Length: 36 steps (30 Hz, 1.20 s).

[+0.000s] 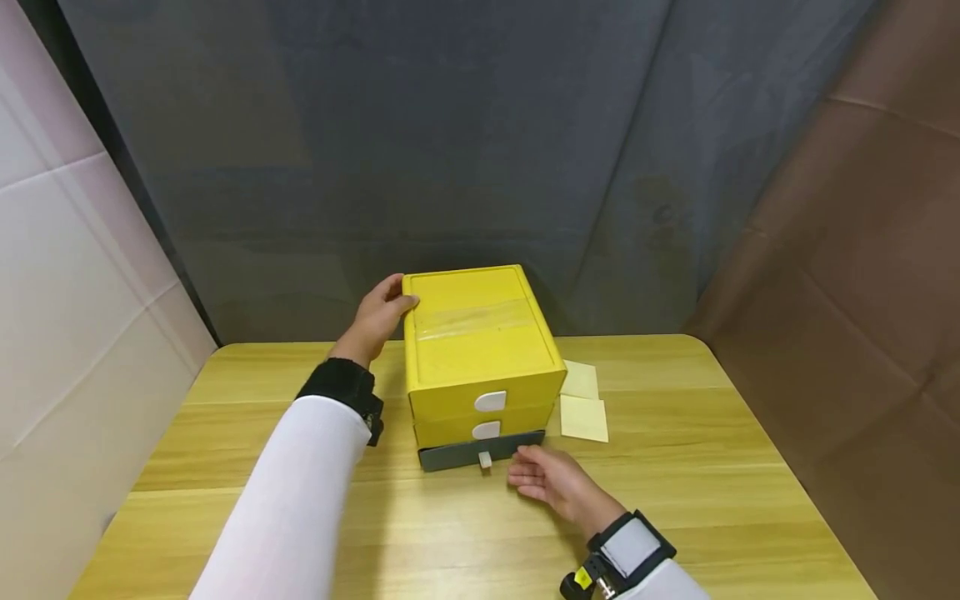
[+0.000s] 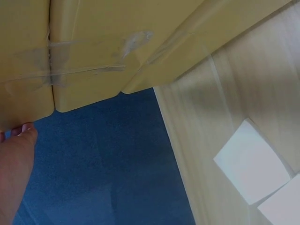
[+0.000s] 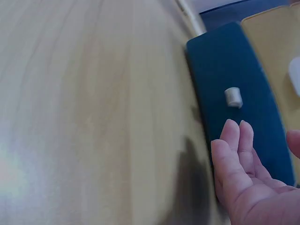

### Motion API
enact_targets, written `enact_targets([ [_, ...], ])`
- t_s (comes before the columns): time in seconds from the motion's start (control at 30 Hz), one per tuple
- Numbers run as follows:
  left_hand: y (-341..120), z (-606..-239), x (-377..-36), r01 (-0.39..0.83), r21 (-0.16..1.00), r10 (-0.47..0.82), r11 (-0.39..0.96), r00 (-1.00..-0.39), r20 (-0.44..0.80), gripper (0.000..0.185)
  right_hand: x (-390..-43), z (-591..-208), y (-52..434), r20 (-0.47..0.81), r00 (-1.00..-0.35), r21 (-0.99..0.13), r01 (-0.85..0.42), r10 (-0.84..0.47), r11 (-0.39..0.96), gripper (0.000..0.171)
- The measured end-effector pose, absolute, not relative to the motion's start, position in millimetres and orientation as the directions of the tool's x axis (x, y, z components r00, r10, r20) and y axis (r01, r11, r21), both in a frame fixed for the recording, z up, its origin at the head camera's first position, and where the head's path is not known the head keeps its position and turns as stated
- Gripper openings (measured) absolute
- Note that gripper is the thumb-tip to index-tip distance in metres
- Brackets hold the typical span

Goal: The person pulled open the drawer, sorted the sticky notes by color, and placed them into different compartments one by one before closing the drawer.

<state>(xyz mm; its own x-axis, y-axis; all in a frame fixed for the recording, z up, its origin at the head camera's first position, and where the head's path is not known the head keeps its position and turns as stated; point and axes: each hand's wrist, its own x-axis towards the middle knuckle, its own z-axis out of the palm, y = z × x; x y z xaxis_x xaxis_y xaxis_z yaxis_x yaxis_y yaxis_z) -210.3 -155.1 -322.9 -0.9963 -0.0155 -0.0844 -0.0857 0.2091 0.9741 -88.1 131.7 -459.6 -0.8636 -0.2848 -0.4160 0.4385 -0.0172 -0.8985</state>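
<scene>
A yellow drawer box stands on the table, with clear tape across its top and down its side. Two white rounded tabs mark its upper fronts. At its bottom is a dark blue-grey drawer front with a small white knob. My left hand grips the box's far left edge, thumb on top; its fingers are partly hidden behind the edge. Close to the right part of the dark drawer front, my right hand holds nothing, its fingers slightly bent and short of the knob.
Two pale yellow paper squares, a nearer one and a farther one, lie on the wooden table right of the box. A dark grey cloth hangs behind the table. White and brown sheets flank it.
</scene>
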Motion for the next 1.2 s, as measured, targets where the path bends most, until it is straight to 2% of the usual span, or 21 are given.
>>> enact_targets([
  [0.27, -153.4, -321.3, -208.4, -0.093, 0.975, -0.009, 0.201, -0.996, -0.093, 0.061, -90.7, -471.6, 121.6, -0.453, -0.828, -0.872, 0.488, -0.33, -0.029, 0.041],
  [0.43, -150.6, -321.4, -207.6, -0.092, 0.976, -0.003, 0.197, -0.996, -0.093, 0.06, -90.5, -474.6, 110.0, -0.469, -0.805, -0.859, 0.511, -0.364, -0.023, 0.034],
  [0.77, -143.9, -313.7, -209.4, -0.093, 0.969, -0.026, 0.228, -0.996, -0.089, 0.06, -92.6, -471.4, 97.0, -0.474, -0.836, -0.864, 0.502, -0.277, -0.035, 0.026],
  [1.2, -145.9, -311.1, -211.8, -0.127, 0.964, -0.025, 0.234, -0.992, -0.125, 0.059, -86.6, -470.8, 94.6, -0.491, -0.837, -0.869, 0.491, -0.24, 0.065, 0.025],
])
